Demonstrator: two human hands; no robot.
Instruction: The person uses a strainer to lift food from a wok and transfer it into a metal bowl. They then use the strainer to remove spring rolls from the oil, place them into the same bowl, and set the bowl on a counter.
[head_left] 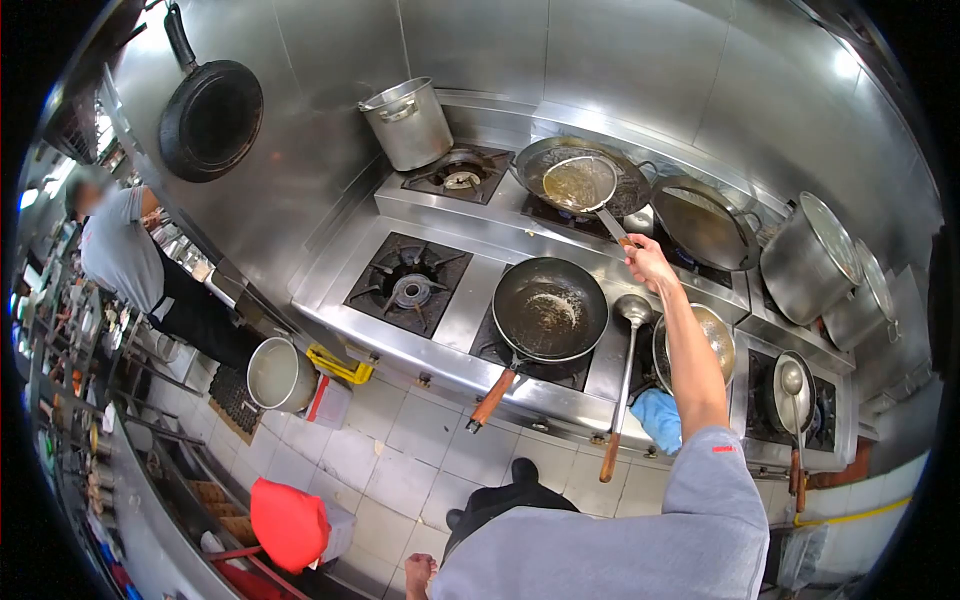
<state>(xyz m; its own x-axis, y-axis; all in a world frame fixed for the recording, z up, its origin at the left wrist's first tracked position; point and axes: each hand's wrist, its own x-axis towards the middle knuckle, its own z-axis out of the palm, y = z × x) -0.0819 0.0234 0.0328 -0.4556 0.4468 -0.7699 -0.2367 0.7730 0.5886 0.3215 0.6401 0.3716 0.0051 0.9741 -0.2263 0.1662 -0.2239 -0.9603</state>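
Observation:
My right hand [648,262] is closed round the handle of a round strainer [582,182]. The strainer's bowl lies inside a wide wok [537,165] on the back burner, over what looks like oil. Just right of that wok is a second dark wok [705,228] with liquid in it. Below my right forearm stand a metal ladle [632,312] with a wooden handle and a pan [714,345], partly hidden by the arm. My left hand [420,572] hangs low at my side, fingers curled, with nothing visible in it.
A frying pan [550,310] sits on the front burner, its handle past the stove edge. Large pots [812,260] stand at right, another pot [408,128] at back left. A blue cloth [657,418] lies at the front edge. A co-worker [125,245] stands at left, near a red stool [288,525].

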